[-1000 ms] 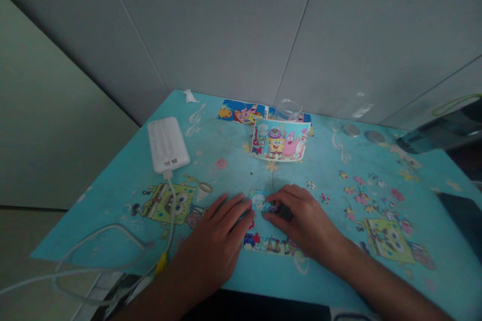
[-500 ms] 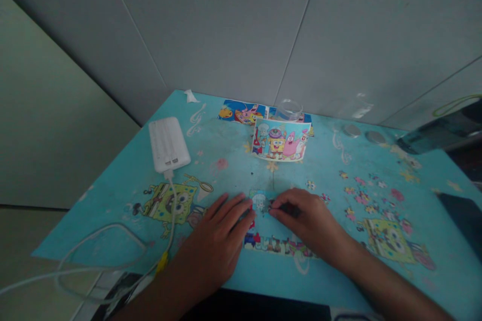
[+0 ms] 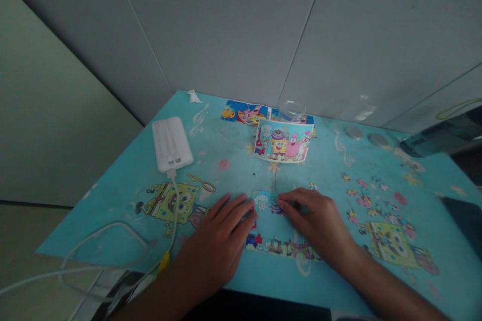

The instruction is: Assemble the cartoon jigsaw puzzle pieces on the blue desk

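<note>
A partly joined jigsaw puzzle (image 3: 276, 246) lies flat on the blue table, with a strip along the bottom and pieces up its left side. My left hand (image 3: 222, 233) rests at its left edge, fingers spread, the fingertips touching the left pieces. At the top of the puzzle, the thumb and forefinger of my right hand (image 3: 316, 215) pinch a small purple puzzle piece (image 3: 276, 206), beside the pieces showing a pale blue face. Behind the hands a picture card (image 3: 283, 141) of cartoon figures leans against a clear round container (image 3: 292, 110).
Loose puzzle pieces (image 3: 363, 198) are scattered at the right. A white power bank (image 3: 172, 144) with a cable lies at the left. Two silver discs (image 3: 378, 140), a dark bottle (image 3: 444, 133) and a dark flat object (image 3: 463, 218) are farther right.
My right hand has shifted slightly right, and more of the purple piece shows at its fingertips. My left hand has stayed on the puzzle's left edge. The camera view has shifted a little.
</note>
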